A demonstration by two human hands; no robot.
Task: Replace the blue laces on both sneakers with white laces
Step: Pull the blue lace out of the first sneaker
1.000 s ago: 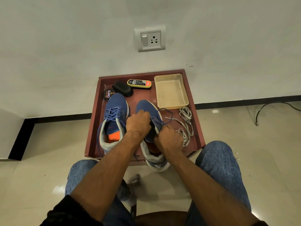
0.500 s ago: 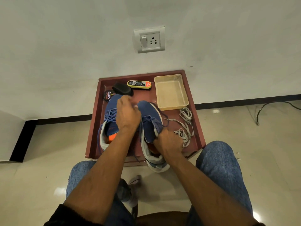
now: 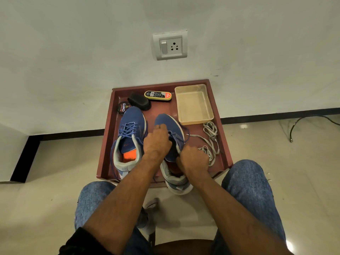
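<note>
1. A maroon tray (image 3: 108, 144) carries everything.
2. On it: two blue sneakers (image 3: 131, 129), white laces (image 3: 211, 137), a beige tub (image 3: 193, 105), a polish tin (image 3: 122, 107), a black brush (image 3: 138, 101) and a yellow-edged sponge (image 3: 158, 95).

sneakers (image 3: 131, 118) blue, orange insole | laces (image 3: 211, 133) white | tray (image 3: 107, 137) maroon | tub (image 3: 193, 105) beige

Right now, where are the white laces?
The white laces lie loose on the right side of the maroon tray, just below the beige plastic container and right of the right sneaker.
</note>
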